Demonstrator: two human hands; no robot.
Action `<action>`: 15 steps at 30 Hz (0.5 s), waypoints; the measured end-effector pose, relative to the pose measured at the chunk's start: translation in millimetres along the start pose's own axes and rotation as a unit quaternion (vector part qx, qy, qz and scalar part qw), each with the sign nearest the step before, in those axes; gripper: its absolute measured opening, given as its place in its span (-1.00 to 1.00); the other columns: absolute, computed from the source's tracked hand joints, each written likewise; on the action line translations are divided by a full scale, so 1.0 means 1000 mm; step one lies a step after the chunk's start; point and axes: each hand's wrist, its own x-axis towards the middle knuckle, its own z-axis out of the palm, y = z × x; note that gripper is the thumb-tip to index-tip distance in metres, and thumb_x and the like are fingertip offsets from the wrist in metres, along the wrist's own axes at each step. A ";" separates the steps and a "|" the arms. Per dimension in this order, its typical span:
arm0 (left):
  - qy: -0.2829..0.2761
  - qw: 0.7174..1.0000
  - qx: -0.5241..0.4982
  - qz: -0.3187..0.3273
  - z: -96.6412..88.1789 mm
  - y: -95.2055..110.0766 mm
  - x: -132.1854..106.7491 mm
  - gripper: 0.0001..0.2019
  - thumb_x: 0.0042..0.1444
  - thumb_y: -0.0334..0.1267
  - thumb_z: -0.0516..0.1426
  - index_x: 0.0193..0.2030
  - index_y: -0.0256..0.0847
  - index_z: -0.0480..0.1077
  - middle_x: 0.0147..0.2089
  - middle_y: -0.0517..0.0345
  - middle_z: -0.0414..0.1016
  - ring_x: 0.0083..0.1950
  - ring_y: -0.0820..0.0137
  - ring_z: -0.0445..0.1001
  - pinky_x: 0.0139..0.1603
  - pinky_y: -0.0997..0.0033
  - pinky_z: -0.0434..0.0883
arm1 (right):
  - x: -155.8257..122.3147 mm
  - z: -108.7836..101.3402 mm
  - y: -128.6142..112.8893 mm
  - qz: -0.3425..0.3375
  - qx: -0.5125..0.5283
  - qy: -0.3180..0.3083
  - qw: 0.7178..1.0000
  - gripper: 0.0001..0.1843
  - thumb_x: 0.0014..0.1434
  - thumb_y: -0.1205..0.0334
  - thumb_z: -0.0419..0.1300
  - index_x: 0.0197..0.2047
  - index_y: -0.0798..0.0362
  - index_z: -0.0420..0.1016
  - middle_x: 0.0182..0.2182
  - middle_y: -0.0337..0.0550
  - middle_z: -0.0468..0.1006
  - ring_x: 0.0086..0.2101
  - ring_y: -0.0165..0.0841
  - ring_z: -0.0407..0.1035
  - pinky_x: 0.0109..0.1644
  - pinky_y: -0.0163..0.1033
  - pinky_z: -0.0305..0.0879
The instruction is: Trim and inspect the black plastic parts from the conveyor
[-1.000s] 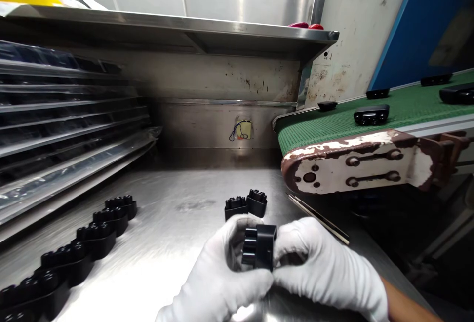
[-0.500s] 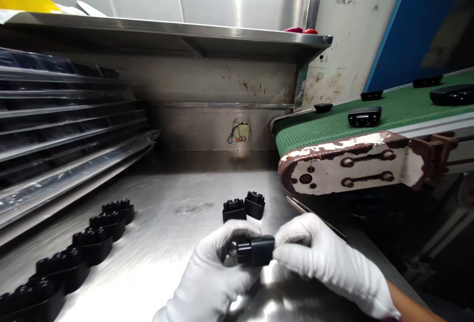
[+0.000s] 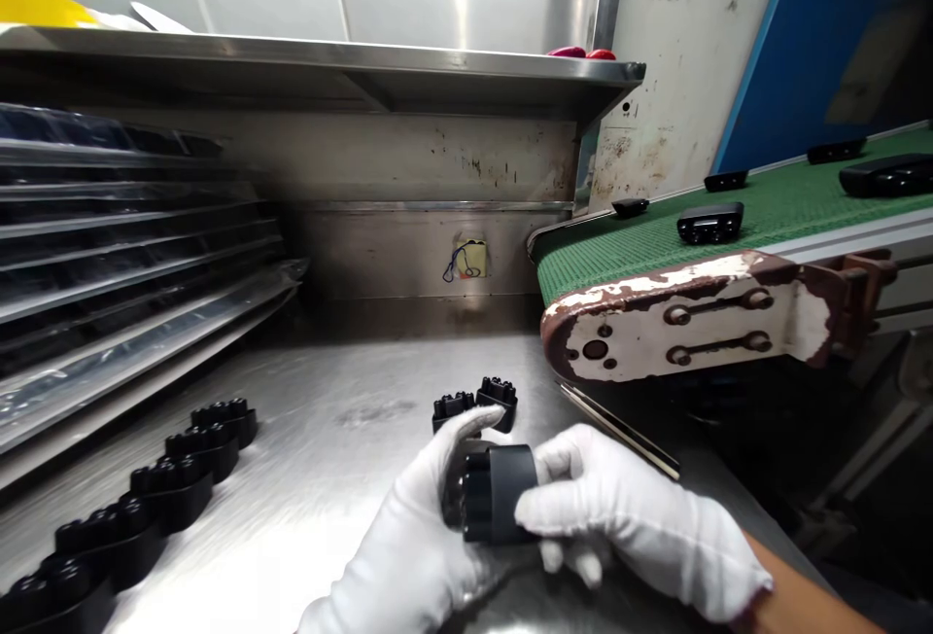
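Note:
A black plastic part (image 3: 511, 493) with glossy rounded tube ends on its left and a matte outer sleeve on its right is held up over the metal table. My right hand (image 3: 604, 508), in a white glove, grips the sleeve side between thumb and fingers. My gloved left hand (image 3: 423, 517) cups the tube end, thumb raised above it; its fingers are partly hidden below the part. Just beyond my hands, two similar black parts (image 3: 498, 403) stand with tube ends up. On the left, a slanting row of several more such parts (image 3: 175, 488) stands on the table.
Stacked clear trays (image 3: 146, 255) lean at the left. A green conveyor belt (image 3: 619, 247) carries several black parts at the right, its end frame (image 3: 677, 323) overhanging the table (image 3: 364, 362). Thin sticks (image 3: 619, 430) lie beneath it. A metal shelf (image 3: 313, 51) spans the back.
The held part has turned so that more of its broad side shows. My left thumb has lifted upward, and my right fingers have moved further over the sleeve. The view has shifted slightly.

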 end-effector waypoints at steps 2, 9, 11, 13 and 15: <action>-0.024 1.000 0.008 -0.017 0.001 0.005 0.003 -0.12 -0.29 -0.59 0.40 0.17 0.00 0.16 -0.16 0.19 0.60 -0.18 0.29 0.58 -0.12 0.29 0.48 | 0.000 0.000 0.001 -0.015 0.005 0.004 1.000 -0.84 0.08 0.25 0.23 -0.47 0.17 0.49 -0.56 -0.22 0.49 -0.67 -0.59 0.19 -0.62 -0.43 -0.08; -0.065 0.995 -0.012 -0.076 0.000 0.013 -0.003 -0.24 -0.24 -0.48 0.41 0.12 -0.08 0.22 -0.17 0.07 0.62 -0.25 0.23 0.61 -0.17 0.20 0.52 | 0.004 0.000 0.002 -0.021 0.030 -0.025 0.999 -0.78 0.07 0.23 0.24 -0.52 0.19 0.48 -0.70 -0.27 0.40 -0.74 -0.57 0.14 -0.66 -0.40 -0.17; -0.064 0.996 0.025 -0.050 -0.001 0.011 -0.004 -0.27 -0.26 -0.46 0.41 0.09 -0.07 0.27 -0.10 0.02 0.61 -0.18 0.15 0.62 -0.14 0.15 0.53 | 0.004 -0.001 0.003 -0.034 0.045 -0.044 0.997 -0.74 0.08 0.17 0.26 -0.51 0.21 0.49 -0.68 -0.25 0.42 -0.74 -0.59 0.14 -0.66 -0.42 -0.15; -0.035 0.994 0.098 -0.021 -0.002 0.008 -0.004 -0.26 -0.34 -0.44 0.44 0.06 -0.06 0.32 -0.05 0.03 0.60 -0.14 0.10 0.62 -0.13 0.15 0.54 | 0.005 -0.002 0.006 -0.046 0.057 -0.056 0.996 -0.70 0.09 0.12 0.29 -0.49 0.21 0.50 -0.64 -0.22 0.47 -0.73 -0.58 0.20 -0.65 -0.45 -0.03; -0.009 0.987 0.162 -0.015 -0.004 0.007 -0.001 -0.24 -0.40 -0.40 0.45 0.05 -0.07 0.36 -0.14 0.05 0.63 -0.21 0.08 0.63 -0.19 0.14 0.57 | 0.005 -0.002 0.009 -0.056 0.055 -0.074 0.994 -0.67 0.10 0.06 0.30 -0.49 0.18 0.48 -0.60 -0.22 0.50 -0.72 -0.57 0.22 -0.63 -0.44 0.10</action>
